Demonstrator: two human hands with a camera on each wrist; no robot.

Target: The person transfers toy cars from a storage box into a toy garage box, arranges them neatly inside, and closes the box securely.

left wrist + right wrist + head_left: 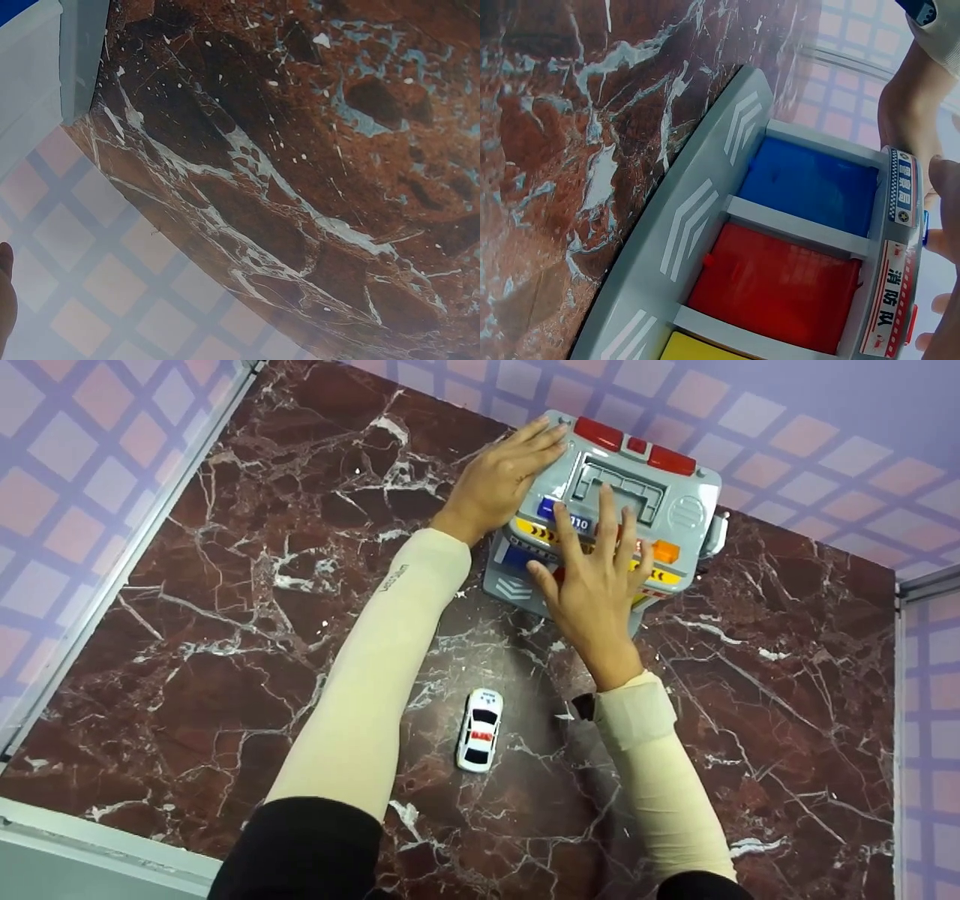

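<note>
The toy police station (622, 510) stands at the marble table's (225, 645) far edge. The left hand (499, 484) lies flat against its left side, the right hand (596, 577) spreads straight fingers (606, 514) across its roof. A toy police car (480, 730) sits nearer, between the forearms.

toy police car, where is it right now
In the head view the toy police car lies on the marble table between the two forearms, apart from the grey toy garage that both hands rest on.

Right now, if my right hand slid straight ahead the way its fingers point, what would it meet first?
Probably the red bar along the far edge of the grey plastic toy police station; the right hand already lies flat on its roof, though depth is unclear.
</note>
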